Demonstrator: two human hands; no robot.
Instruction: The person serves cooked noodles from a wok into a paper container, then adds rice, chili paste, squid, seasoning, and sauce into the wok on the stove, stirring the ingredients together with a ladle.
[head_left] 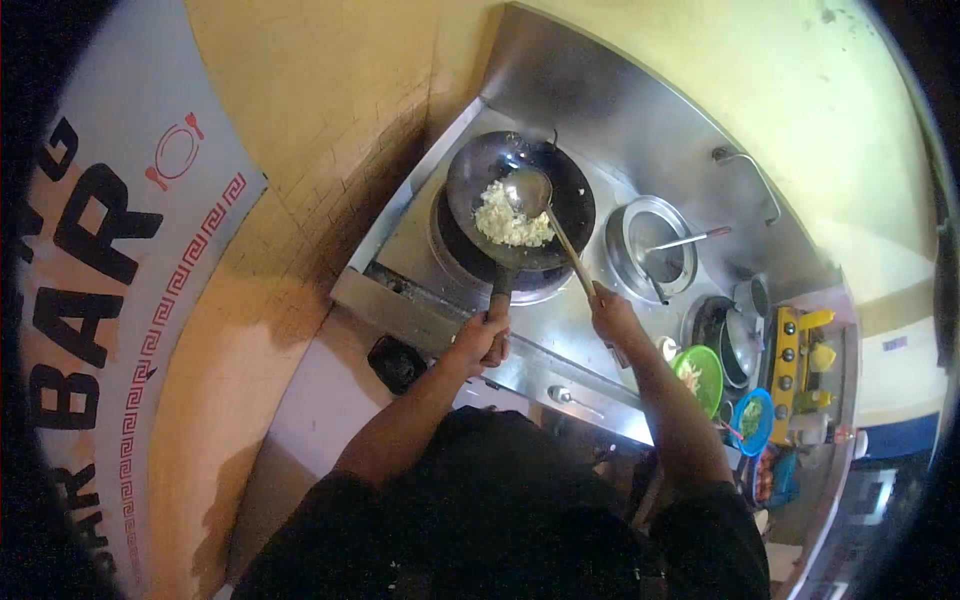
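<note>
Fingers gripped: left hand [483, 340] on wok handle [501, 286], right hand [614, 316] on ladle [569, 245]. Food [510, 223] sat inside the wok [574, 190] by the ladle's bowl; pot [620, 255] stood right of the wok. Looked mid-stir; next stroke called for a steady wok.

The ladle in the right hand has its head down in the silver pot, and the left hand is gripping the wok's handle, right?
Not quite: the place of the ladle's head is wrong. In the head view, the ladle has its head in the wok, at the pale food. The right hand does hold it, and the left hand does grip the wok's handle.
</note>
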